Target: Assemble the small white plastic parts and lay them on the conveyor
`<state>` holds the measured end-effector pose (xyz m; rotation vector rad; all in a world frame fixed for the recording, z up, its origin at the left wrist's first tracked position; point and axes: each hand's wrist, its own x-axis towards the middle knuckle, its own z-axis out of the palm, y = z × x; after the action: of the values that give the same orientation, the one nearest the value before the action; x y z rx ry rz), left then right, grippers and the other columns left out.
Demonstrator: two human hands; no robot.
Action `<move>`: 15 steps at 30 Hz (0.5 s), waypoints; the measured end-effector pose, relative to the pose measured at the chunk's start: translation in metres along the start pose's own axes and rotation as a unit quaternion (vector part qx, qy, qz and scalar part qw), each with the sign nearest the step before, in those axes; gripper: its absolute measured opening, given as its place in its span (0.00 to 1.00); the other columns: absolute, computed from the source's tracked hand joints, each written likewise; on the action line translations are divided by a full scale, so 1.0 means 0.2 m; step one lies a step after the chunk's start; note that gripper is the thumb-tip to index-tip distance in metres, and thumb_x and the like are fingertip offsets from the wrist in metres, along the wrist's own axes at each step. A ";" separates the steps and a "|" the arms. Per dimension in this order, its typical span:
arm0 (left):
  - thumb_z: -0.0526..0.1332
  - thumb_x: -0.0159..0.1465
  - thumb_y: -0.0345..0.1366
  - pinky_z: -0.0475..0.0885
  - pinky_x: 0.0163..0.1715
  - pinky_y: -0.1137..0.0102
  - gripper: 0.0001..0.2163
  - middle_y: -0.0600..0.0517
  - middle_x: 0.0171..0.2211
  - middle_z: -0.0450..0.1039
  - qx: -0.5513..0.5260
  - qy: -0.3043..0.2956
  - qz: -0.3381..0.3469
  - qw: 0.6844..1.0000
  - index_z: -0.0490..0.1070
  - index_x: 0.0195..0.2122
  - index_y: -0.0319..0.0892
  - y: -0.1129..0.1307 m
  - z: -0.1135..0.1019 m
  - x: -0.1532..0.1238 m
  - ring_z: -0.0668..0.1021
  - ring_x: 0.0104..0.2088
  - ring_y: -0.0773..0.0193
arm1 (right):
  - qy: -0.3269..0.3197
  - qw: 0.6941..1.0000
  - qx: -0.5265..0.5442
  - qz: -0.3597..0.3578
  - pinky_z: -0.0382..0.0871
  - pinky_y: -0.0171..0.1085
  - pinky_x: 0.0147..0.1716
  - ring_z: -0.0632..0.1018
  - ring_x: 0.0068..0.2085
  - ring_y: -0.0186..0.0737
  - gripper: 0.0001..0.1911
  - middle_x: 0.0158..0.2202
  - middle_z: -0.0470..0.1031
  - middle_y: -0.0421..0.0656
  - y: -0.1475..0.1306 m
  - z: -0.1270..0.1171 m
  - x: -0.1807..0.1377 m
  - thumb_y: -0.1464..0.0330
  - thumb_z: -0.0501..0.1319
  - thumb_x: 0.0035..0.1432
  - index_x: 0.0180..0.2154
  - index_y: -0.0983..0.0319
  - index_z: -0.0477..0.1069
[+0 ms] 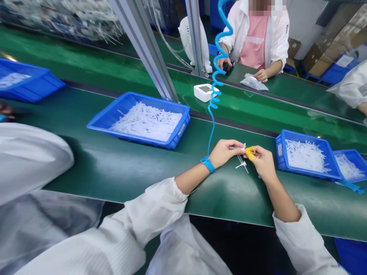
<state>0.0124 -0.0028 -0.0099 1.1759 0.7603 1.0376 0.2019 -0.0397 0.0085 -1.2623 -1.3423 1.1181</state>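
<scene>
My left hand (225,152) and my right hand (262,162) meet over the green belt (129,168), pinching a small white plastic part (244,146) between their fingertips. Yellow finger cots (250,152) cover the tips of my right hand's fingers. A few more small white parts (241,164) lie on the belt just under the hands. A blue wrist strap (208,164) sits on my left wrist, and its blue coiled cord (216,68) rises up from it.
A blue tray of white parts (137,120) lies left of the hands, two more blue trays (305,156) to the right, another at far left (25,82). Across the belt a person in a white coat handles a clear bag (254,82). A small white device (204,92) stands by a metal post (143,42).
</scene>
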 end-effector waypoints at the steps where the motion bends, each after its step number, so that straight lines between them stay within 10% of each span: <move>1: 0.79 0.55 0.44 0.82 0.49 0.60 0.18 0.45 0.37 0.85 -0.002 0.001 -0.003 1.000 0.83 0.39 0.37 0.00 0.00 0.00 0.86 0.38 0.54 | -0.001 1.000 0.000 0.002 0.79 0.42 0.40 0.84 0.36 0.46 0.15 0.32 0.84 0.43 0.00 0.00 0.00 0.56 0.76 0.52 0.34 0.59 0.81; 15: 0.81 0.50 0.46 0.83 0.51 0.57 0.22 0.45 0.38 0.85 -0.048 0.012 -0.033 0.998 0.83 0.40 0.36 0.01 0.01 -0.01 0.86 0.40 0.54 | -0.014 1.000 -0.002 -0.003 0.79 0.43 0.41 0.84 0.36 0.47 0.14 0.34 0.85 0.44 -0.02 -0.01 -0.01 0.56 0.75 0.54 0.37 0.58 0.85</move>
<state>0.0128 -0.0047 -0.0078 1.0507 0.7551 1.0233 0.2039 -0.0413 0.0118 -1.2493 -1.3680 1.1333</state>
